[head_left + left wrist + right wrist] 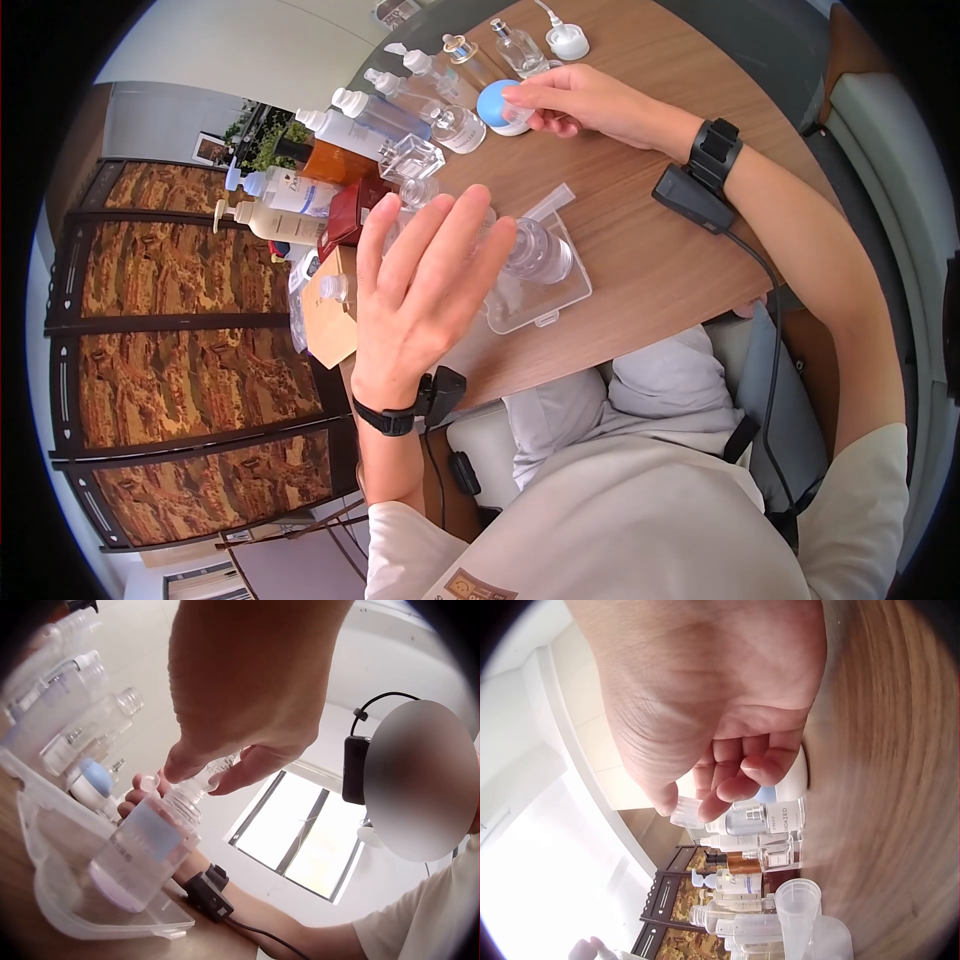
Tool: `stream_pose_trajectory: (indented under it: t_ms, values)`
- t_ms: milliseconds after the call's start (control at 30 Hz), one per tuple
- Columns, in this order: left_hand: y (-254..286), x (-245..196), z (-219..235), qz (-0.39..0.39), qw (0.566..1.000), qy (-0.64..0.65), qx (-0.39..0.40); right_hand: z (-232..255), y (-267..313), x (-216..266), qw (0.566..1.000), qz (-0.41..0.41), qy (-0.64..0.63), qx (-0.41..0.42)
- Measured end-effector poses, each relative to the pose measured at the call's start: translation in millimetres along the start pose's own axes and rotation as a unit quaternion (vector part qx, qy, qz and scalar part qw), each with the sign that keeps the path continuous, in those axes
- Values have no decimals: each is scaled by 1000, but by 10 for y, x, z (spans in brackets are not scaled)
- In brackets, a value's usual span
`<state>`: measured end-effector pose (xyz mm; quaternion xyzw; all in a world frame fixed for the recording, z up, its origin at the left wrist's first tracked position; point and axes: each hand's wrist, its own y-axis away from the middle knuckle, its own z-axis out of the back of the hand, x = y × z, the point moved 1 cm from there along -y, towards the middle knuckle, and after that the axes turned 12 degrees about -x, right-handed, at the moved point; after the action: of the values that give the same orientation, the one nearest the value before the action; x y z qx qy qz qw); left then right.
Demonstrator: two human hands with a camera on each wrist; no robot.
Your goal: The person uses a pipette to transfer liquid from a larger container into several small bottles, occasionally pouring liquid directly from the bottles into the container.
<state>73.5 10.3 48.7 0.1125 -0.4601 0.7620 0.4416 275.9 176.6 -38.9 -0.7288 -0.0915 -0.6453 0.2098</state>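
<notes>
My left hand is over a clear plastic bottle with a threaded neck, standing in a clear plastic box. In the left wrist view, thumb and finger pinch a small clear ribbed piece right at the neck of the bottle, which has a pale label. My right hand is held out over the table's far side, beside a white jar with a blue top. Between its thumb and forefinger it pinches a small translucent cap.
A row of pump and spray bottles and glass perfume bottles lines the table's far left. A dark red box and a brown cardboard piece lie nearer. At the far end stands a white pump top.
</notes>
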Motion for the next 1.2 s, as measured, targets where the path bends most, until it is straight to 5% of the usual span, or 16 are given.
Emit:
stream_pose_trajectory:
  t_ms: [800, 1200]
  values:
    - [77, 31, -4, 8, 1000, -24, -16, -7, -4, 1, 1000, -11, 11, -10]
    - [126, 93, -13, 74, 997, -2, 5, 8, 7, 18, 1000, -6, 6, 3]
